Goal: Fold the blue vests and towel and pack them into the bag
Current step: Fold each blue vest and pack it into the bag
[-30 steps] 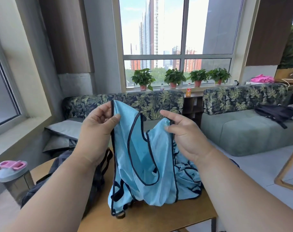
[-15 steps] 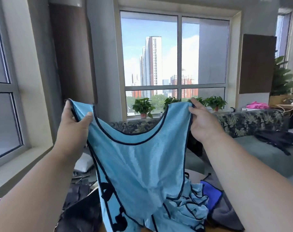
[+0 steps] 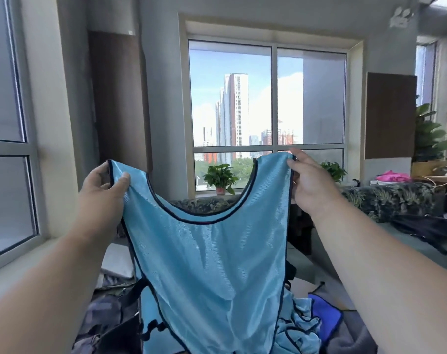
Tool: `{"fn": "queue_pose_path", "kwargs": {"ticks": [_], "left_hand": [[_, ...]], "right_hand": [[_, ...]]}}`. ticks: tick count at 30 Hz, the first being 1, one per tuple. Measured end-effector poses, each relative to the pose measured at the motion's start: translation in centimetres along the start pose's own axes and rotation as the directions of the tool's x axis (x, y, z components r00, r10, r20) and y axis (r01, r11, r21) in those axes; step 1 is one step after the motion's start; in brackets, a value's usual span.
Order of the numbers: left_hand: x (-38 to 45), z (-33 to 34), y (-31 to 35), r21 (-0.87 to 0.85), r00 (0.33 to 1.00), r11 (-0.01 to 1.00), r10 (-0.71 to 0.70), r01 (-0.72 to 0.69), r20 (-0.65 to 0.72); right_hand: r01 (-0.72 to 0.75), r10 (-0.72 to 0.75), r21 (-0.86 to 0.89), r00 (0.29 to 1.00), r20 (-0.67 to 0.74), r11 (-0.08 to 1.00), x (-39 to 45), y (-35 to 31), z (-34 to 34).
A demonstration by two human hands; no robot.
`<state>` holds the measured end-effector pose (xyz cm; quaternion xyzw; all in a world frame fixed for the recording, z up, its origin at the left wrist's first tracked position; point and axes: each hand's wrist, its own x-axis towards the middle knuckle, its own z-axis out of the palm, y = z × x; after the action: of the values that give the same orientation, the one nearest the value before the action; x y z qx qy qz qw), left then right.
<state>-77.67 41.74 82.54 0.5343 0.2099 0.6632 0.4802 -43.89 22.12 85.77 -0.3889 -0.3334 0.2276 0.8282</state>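
Observation:
A light blue vest (image 3: 212, 261) with dark trim hangs spread out in front of me, its neckline facing up. My left hand (image 3: 102, 192) pinches its left shoulder strap and my right hand (image 3: 306, 185) pinches the right one, both held high and apart. Below, a second crumpled blue vest (image 3: 299, 333) lies at the lower right, beside a dark blue towel (image 3: 327, 318). The dark bag (image 3: 107, 323) sits at the lower left, partly hidden by the hanging vest.
A leaf-patterned sofa (image 3: 388, 198) runs under the window, with a black backpack (image 3: 426, 226) on its seat at the right. Potted plants (image 3: 221, 177) stand on the sill. A grey cushion (image 3: 117, 259) lies at the left behind the vest.
My hands lifted the vest off the table and pulled its shoulders apart, so it now hangs flat and higher. My view tilted upward.

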Motion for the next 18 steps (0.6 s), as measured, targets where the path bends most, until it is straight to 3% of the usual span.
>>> {"fn": "queue_pose_path", "kwargs": {"ticks": [8, 12, 16, 18], "left_hand": [[1.6, 0.5, 2.7, 0.12, 0.993, 0.986, 0.114, -0.118, 0.041], [3.0, 0.9, 5.2, 0.089, 0.98, 0.977, 0.189, -0.194, 0.061], [3.9, 0.8, 5.9, 0.165, 0.975, 0.973, 0.13, -0.161, 0.182], [4.0, 0.4, 6.0, 0.202, 0.982, 0.968, 0.118, -0.147, 0.149]], "right_hand": [[0.091, -0.089, -0.026, 0.993, 0.078, 0.995, 0.7, -3.7, 3.4], [0.175, -0.174, -0.004, 0.982, 0.069, 0.985, 1.8, -7.1, 5.5], [0.205, -0.184, -0.25, 0.977, 0.105, 0.946, 2.6, -7.7, 6.7], [0.218, -0.191, -0.282, 0.974, 0.119, 0.934, 2.6, -7.6, 6.9]]}}
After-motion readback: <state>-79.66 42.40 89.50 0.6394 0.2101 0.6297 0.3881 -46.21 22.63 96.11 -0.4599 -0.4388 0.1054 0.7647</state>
